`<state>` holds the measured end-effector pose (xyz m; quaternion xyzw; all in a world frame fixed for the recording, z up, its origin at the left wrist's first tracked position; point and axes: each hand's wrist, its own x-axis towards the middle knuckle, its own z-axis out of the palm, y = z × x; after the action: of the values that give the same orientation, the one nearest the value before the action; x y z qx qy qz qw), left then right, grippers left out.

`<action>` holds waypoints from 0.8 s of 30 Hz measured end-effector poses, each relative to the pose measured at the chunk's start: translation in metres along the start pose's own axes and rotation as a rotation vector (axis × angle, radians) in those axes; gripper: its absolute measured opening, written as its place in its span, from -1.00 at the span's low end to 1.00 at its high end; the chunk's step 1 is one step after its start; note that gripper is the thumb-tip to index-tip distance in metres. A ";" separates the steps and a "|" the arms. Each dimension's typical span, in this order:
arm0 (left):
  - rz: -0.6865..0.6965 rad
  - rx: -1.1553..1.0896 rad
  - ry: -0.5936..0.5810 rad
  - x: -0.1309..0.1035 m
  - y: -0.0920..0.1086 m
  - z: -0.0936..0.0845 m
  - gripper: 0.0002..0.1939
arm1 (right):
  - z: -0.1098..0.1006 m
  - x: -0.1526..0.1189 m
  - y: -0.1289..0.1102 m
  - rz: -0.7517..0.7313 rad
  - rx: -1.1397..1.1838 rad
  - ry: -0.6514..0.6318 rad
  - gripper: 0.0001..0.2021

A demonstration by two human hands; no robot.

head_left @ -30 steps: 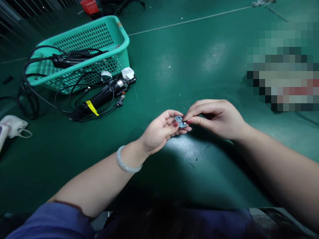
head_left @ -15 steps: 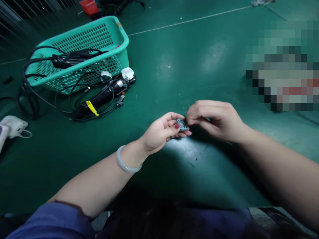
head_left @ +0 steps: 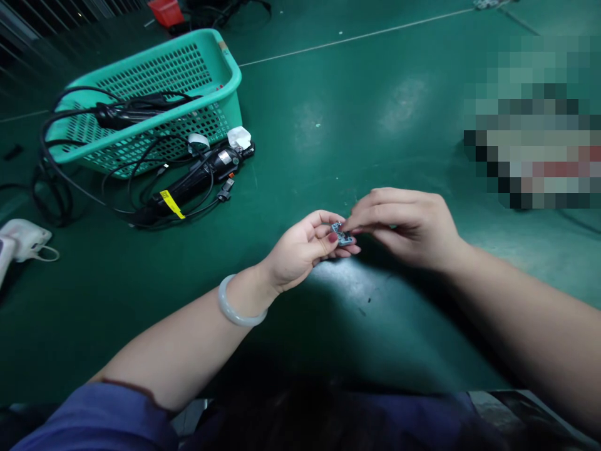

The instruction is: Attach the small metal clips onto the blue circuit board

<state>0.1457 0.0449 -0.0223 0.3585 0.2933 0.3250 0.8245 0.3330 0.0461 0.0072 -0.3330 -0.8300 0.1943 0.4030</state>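
A small blue-grey circuit board (head_left: 346,240) is pinched between the thumb and fingers of my left hand (head_left: 300,252), face up, just above the table. My right hand (head_left: 413,227) comes in from the right with its fingers drawn together. Its index fingertip lies over the upper right part of the board and seems to touch it. Whether anything small sits between the right fingertips is hidden. A pale bangle (head_left: 230,305) circles my left wrist.
On the green table (head_left: 291,169) a turquoise basket (head_left: 232,75) holds a black corded tool. Another black tool (head_left: 188,188) with cables and a yellow tag lies before it. A white device (head_left: 23,238) is at far left; a pixelated object (head_left: 539,150) stands at right.
My right fingertips have moved left from the board's right edge onto its face. The left hand keeps its hold on the board, nearly unmoved.
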 end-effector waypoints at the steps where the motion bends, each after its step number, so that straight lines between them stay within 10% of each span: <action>1: 0.005 0.000 0.002 0.000 0.000 0.000 -0.76 | 0.001 0.000 0.000 0.030 0.004 0.039 -0.82; 12: 0.193 0.045 0.218 0.004 0.000 0.001 -0.70 | 0.021 -0.006 -0.006 0.404 0.299 0.320 -0.84; 24: 0.407 0.214 0.289 0.003 -0.001 0.003 -0.71 | 0.020 -0.008 -0.015 0.188 -0.105 0.322 -0.81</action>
<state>0.1498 0.0451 -0.0216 0.4452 0.3627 0.4990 0.6490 0.3144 0.0285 -0.0003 -0.4565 -0.7290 0.1318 0.4927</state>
